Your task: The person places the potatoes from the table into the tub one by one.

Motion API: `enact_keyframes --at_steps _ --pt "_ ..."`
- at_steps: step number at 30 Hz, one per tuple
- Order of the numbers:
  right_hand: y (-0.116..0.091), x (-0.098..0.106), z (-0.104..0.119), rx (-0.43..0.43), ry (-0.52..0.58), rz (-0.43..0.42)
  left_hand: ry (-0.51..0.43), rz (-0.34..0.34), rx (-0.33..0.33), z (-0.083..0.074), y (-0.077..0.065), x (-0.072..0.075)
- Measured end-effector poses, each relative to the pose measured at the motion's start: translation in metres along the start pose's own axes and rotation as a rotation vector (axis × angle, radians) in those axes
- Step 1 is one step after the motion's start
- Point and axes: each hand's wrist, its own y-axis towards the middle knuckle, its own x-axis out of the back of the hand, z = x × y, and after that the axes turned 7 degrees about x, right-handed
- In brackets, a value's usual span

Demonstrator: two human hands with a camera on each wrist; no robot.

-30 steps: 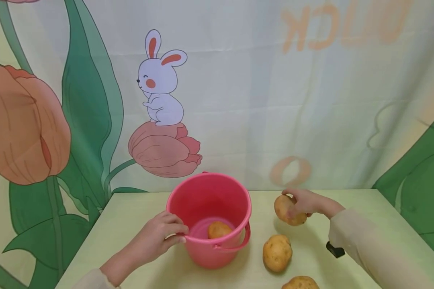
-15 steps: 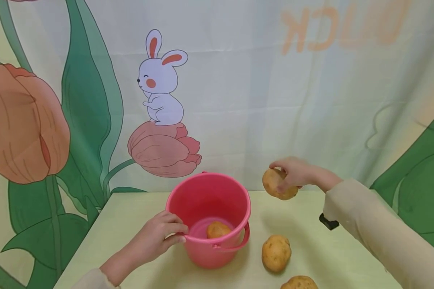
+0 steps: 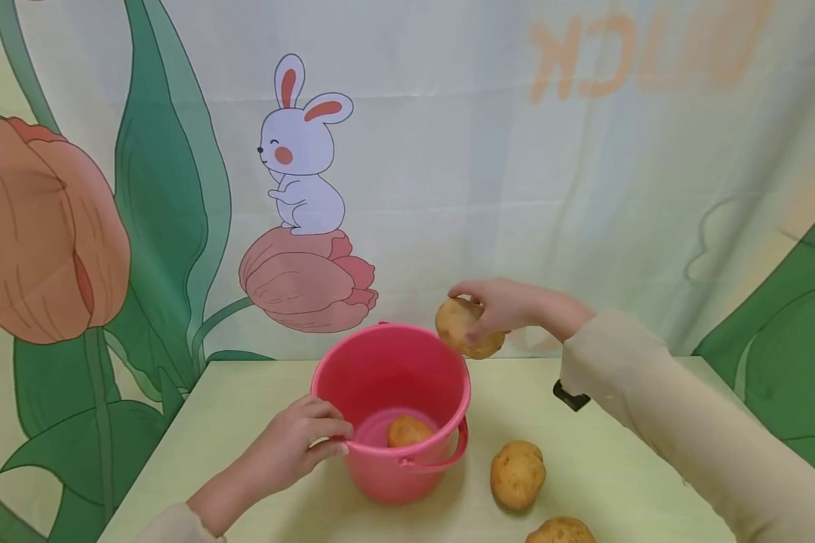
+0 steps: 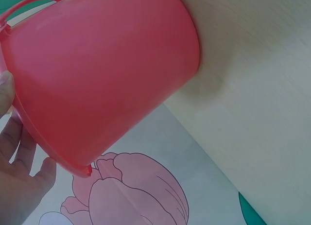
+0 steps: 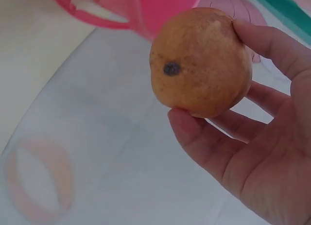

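Observation:
A pink bucket (image 3: 397,483) stands on the table with one potato (image 3: 408,431) lying at its bottom. My left hand (image 3: 297,440) grips the near left part of its rim, thumb on the outside; the left wrist view shows the bucket's side wall (image 4: 107,74) beside those fingers. Raised at the bucket's far right rim, my right hand (image 3: 505,308) holds another potato (image 3: 460,326) between thumb and fingers. Up close in the right wrist view, that potato (image 5: 204,64) has a dark spot on its skin.
Right of the bucket, one potato (image 3: 518,476) lies on the table (image 3: 244,400), and another potato (image 3: 561,531) is cut off by the lower edge of the view. The bucket's handle (image 3: 456,452) hangs on its right side. A printed curtain (image 3: 448,188) hangs behind the table.
My right hand has lifted the potato off the right side of the table and carried it up and left to the bucket's rim. The left hand has stayed on the rim.

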Motion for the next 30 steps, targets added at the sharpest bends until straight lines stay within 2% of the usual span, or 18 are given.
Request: enact_keyframes --at_steps 6,12,19,26,30 --pt "0.017 -0.015 0.026 0.049 -0.014 0.029 0.002 0.01 0.008 0.001 0.0 0.001" --pt "0.031 -0.034 0.039 0.106 -0.012 0.041 -0.009 0.016 0.014 0.0 0.0 0.001" --pt "0.042 -0.064 0.043 0.083 0.044 0.085 -0.01 0.017 0.02 -0.001 0.0 0.0" --pt "0.045 -0.091 0.053 0.075 -0.009 0.128 -0.018 0.031 0.058 -0.001 -0.001 0.001" --pt "0.046 -0.102 0.058 0.083 0.003 0.16 -0.016 0.02 0.042 -0.001 -0.001 0.001"
